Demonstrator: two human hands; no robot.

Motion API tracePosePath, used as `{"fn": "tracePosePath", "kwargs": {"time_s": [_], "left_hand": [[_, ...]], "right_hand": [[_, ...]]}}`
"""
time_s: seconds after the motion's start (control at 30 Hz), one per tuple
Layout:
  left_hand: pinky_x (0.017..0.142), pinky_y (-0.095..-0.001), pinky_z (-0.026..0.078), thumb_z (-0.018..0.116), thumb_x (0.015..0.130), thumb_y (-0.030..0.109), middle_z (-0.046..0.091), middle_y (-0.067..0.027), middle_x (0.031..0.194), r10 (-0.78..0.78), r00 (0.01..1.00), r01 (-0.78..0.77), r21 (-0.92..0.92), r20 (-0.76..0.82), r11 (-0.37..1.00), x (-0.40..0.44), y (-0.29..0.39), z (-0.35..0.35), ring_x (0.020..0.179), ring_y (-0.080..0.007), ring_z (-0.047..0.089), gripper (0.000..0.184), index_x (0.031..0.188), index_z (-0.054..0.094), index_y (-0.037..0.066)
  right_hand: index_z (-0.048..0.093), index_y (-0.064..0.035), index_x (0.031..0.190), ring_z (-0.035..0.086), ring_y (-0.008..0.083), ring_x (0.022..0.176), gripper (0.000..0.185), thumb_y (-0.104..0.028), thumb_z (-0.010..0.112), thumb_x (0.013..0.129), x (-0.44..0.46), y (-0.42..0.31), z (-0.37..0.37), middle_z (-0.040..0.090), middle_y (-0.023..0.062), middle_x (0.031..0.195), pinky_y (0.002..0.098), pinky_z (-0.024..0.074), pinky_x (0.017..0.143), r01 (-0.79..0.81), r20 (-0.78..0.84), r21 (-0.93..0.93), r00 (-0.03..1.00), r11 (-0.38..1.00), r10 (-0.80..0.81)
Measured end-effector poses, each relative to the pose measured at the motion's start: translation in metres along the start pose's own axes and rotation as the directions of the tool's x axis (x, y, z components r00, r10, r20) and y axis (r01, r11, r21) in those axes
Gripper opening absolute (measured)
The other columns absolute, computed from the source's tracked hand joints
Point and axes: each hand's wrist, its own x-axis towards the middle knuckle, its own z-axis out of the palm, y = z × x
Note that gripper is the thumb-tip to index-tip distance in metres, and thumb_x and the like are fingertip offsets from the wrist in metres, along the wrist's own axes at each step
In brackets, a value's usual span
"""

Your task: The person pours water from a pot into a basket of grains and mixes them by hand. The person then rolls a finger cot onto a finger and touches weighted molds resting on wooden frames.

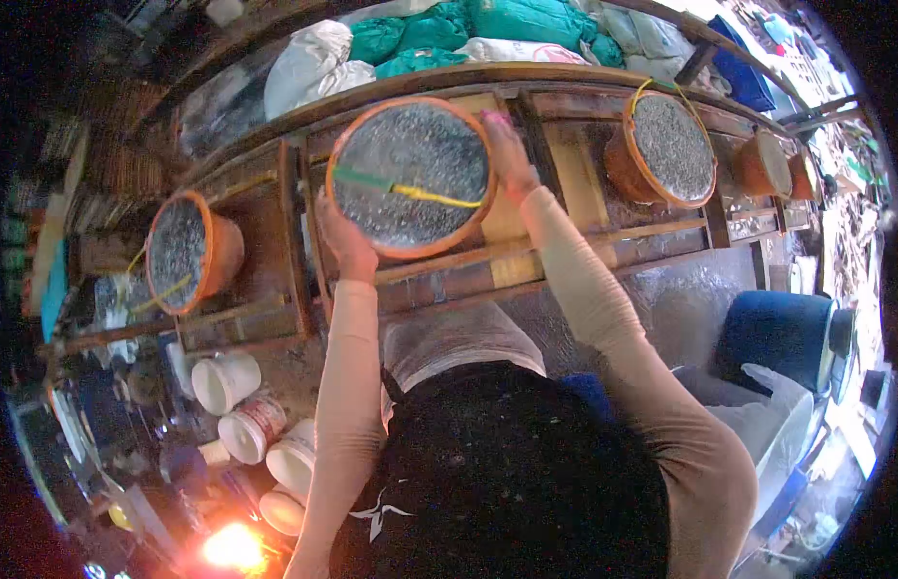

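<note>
Both my hands hold an orange bucket [335, 145] by opposite sides, above the wooden rack. Grey, speckled contents [410, 150] fill it almost to the rim; whether they are liquid or grit I cannot tell. Across its top lies a yellow handle [435, 197] with a green grip. My left hand [348, 236] is pressed around the lower left side, some fingers hidden behind the wall. At the upper right side is my right hand [510, 159], its fingers along the wall. The bucket's base is out of sight.
Similar orange buckets stand on the wooden rack [652, 234], one to the left [227, 253] and several to the right [630, 169]. White and green sacks [526, 21] lie behind. White pails [227, 381] are at lower left, a blue drum [772, 333] at right.
</note>
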Motion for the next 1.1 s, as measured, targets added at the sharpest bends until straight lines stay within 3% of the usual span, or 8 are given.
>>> {"fn": "tracePosePath", "kwargs": {"time_s": [0.17,0.23,0.3,0.43,0.57,0.73,0.9,1.1], "left_hand": [[0.102,-0.0363,0.033,0.037,0.094,0.030,0.047,-0.0088,0.127,-0.040,0.999,0.037,0.210,0.014,0.977,-0.017,0.016,0.010,0.118,-0.0224,0.044,0.039,0.122,0.048,0.004],[0.101,-0.0376,0.033,0.039,0.093,0.029,0.049,-0.0080,0.122,0.092,0.983,-0.167,0.573,0.158,0.802,-0.007,0.002,-0.013,0.115,-0.0227,0.046,0.033,0.113,0.051,0.005],[0.101,-0.0389,0.033,0.041,0.093,0.030,0.049,-0.0074,0.122,-0.213,0.972,0.212,0.019,0.103,0.977,-0.042,0.038,0.051,0.115,-0.0231,0.045,0.035,0.116,0.050,0.006],[0.101,-0.0386,0.034,0.041,0.093,0.033,0.048,-0.0077,0.126,-0.167,0.971,0.151,0.099,0.173,0.983,-0.023,0.022,0.008,0.117,-0.0232,0.044,0.041,0.125,0.044,0.007],[0.094,-0.0421,0.040,0.043,0.090,0.039,0.043,-0.0070,0.132,-0.068,0.992,0.096,0.304,-0.103,0.948,-0.032,0.024,-0.032,0.113,-0.0220,0.049,0.050,0.130,0.040,0.008],[0.083,-0.0315,0.043,0.046,0.090,0.029,0.051,-0.0081,0.117,-0.443,0.882,0.470,0.247,-0.158,0.847,-0.075,0.034,-0.065,0.098,-0.0187,0.053,0.047,0.130,0.039,0.006],[0.083,-0.0324,0.045,0.048,0.091,0.024,0.059,-0.0061,0.110,-0.659,0.738,0.581,0.360,0.144,0.730,-0.111,0.028,-0.081,0.094,-0.0186,0.057,0.031,0.116,0.055,0.006],[0.079,-0.0261,0.045,0.046,0.094,0.018,0.061,-0.0067,0.107,-0.780,0.477,0.315,0.750,0.404,0.581,-0.147,0.021,-0.046,0.092,-0.0141,0.058,0.025,0.114,0.055,0.005]], "right_hand": [[0.036,-0.0002,0.137,0.035,0.0190,0.129,0.054,-0.037,0.036,0.098,-0.011,-0.006,0.019,0.040,0.0102,0.138,0.0293,0.0230,0.108,-0.011,0.054,0.170,0.999,0.985,0.002],[0.035,-0.0048,0.138,0.034,0.0192,0.129,0.055,-0.041,0.037,0.097,-0.020,-0.012,0.014,0.039,0.0096,0.138,0.0298,0.0228,0.108,-0.049,0.019,0.123,0.999,0.991,0.047],[0.035,-0.0091,0.139,0.034,0.0194,0.129,0.056,-0.045,0.038,0.096,-0.027,-0.026,0.012,0.039,0.0085,0.138,0.0307,0.0233,0.108,-0.126,-0.023,0.070,0.992,0.990,0.128],[0.035,-0.0080,0.139,0.038,0.0192,0.126,0.058,-0.046,0.041,0.095,-0.017,-0.005,0.017,0.042,0.0092,0.136,0.0317,0.0275,0.106,-0.114,-0.125,0.152,0.983,0.982,0.133],[0.050,-0.0019,0.125,0.051,0.0199,0.110,0.046,-0.037,0.040,0.096,-0.053,-0.016,0.004,0.055,0.0107,0.118,0.0337,0.0377,0.096,-0.037,-0.341,0.159,0.936,0.987,0.090],[0.059,-0.0003,0.109,0.059,0.0148,0.083,0.028,-0.022,0.049,0.095,-0.145,0.032,0.008,0.064,0.0081,0.091,0.0290,0.0476,0.076,-0.005,-0.511,0.090,0.858,0.996,0.051],[0.065,-0.0032,0.099,0.064,0.0216,0.077,0.022,-0.020,0.053,0.091,-0.278,0.047,0.001,0.066,0.0133,0.088,0.0329,0.0503,0.073,-0.197,-0.443,-0.266,0.894,0.944,0.062],[0.065,-0.0038,0.099,0.066,0.0289,0.078,0.027,-0.025,0.054,0.087,-0.354,0.123,-0.010,0.067,0.0175,0.085,0.0393,0.0504,0.074,-0.485,-0.656,0.000,0.660,0.875,0.366]]}}
